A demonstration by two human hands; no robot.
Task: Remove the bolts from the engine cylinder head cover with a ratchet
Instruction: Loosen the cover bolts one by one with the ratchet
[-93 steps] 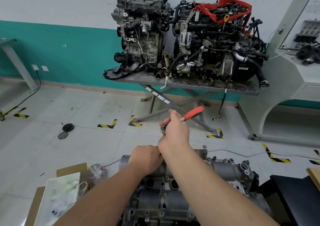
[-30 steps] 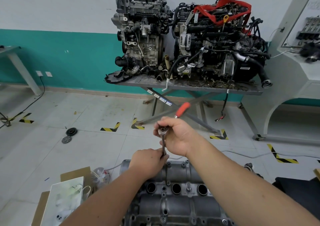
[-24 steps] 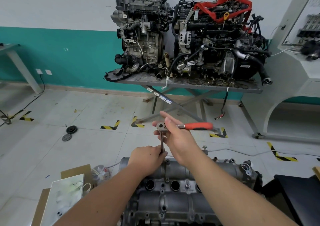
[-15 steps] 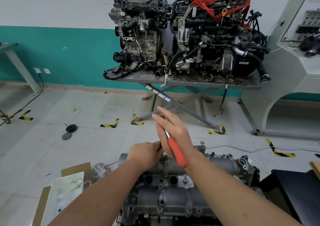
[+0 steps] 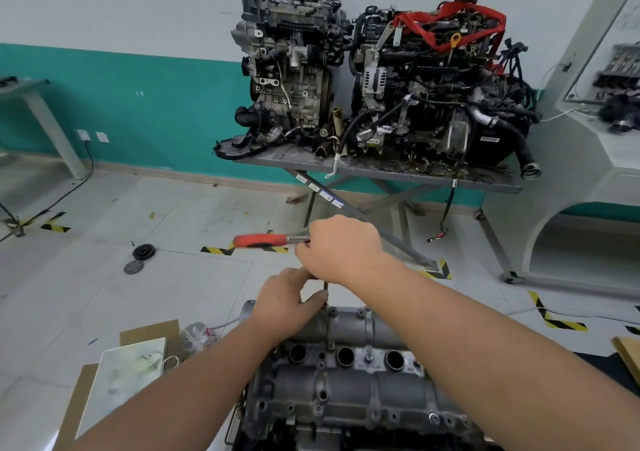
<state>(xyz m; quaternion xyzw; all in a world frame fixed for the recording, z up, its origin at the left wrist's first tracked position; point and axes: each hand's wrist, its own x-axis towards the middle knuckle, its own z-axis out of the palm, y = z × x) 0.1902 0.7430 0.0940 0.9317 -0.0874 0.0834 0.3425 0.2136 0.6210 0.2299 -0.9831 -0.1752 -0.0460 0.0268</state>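
Grey cast-metal cylinder head cover (image 5: 349, 381) low in the frame, three round plug wells in a row across its top. Small grey bolts (image 5: 332, 311) seen seated along the far edge of the cover. Ratchet with red handle (image 5: 261, 240) held above the far edge of the cover, handle lying level and pointing off to the left. Thin dark extension bar (image 5: 326, 293) dropped straight down from the ratchet head to the far edge of the cover. Right hand (image 5: 341, 249) curled round the ratchet head, hiding it. Left hand (image 5: 289, 300) just below, fingers pinched round the extension bar, close above the cover. Flattened brown cardboard (image 5: 145, 336) with a white sheet left of the cover. Beyond the cover, grey metal surface (image 5: 377, 170) on crossed legs, carrying two dirty engines (image 5: 291, 66).
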